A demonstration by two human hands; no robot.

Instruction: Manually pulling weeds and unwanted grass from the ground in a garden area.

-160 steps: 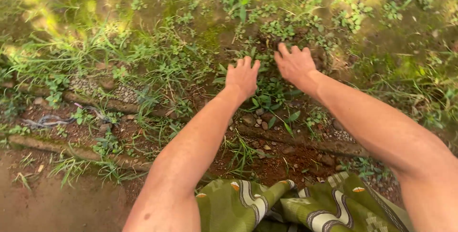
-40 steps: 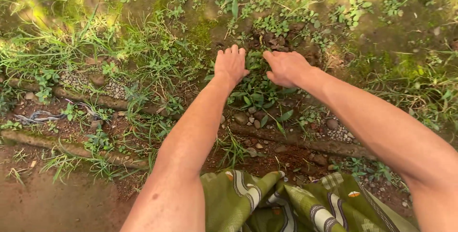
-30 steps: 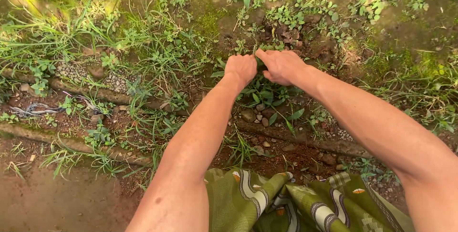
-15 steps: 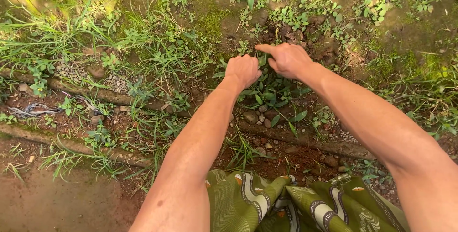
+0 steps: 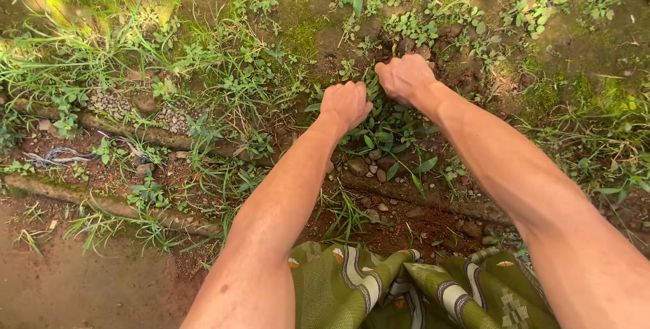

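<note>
Plainly, both hands are down in one clump of weeds.

Landmark: the leafy weed clump (image 5: 379,126) growing between the two hands, just beyond a low stone kerb (image 5: 433,200); all places below are told from it.

Left hand (image 5: 345,104): curled into a fist on the clump's left edge, fingers closed around stems or leaves; what exactly it grips is hidden under the knuckles.

Right hand (image 5: 405,77): also fisted, at the clump's far right edge, pressed low against dark soil; it probably pinches a stem, but the view is too poor to be sure.

Clump itself: rooted in the ground, leaves upright, not lifted.

Far side of the clump: a patch of bare, broken dark earth (image 5: 433,45) with small round-leaved seedlings about it.

Left of the clump: thick grass tufts (image 5: 223,78), a strip of grey gravel (image 5: 169,119) and a tangle of pale dry roots (image 5: 57,156) well apart.

Near side of the clump: loose pebbles (image 5: 369,166) on red soil, then green patterned cloth (image 5: 379,288) over the person's lap.

Progress, as a judgement: the bare patch suggests some pulling is done there; the gripped clump and nearly all the greenery around it remain, and no heap of pulled plants shows.
</note>
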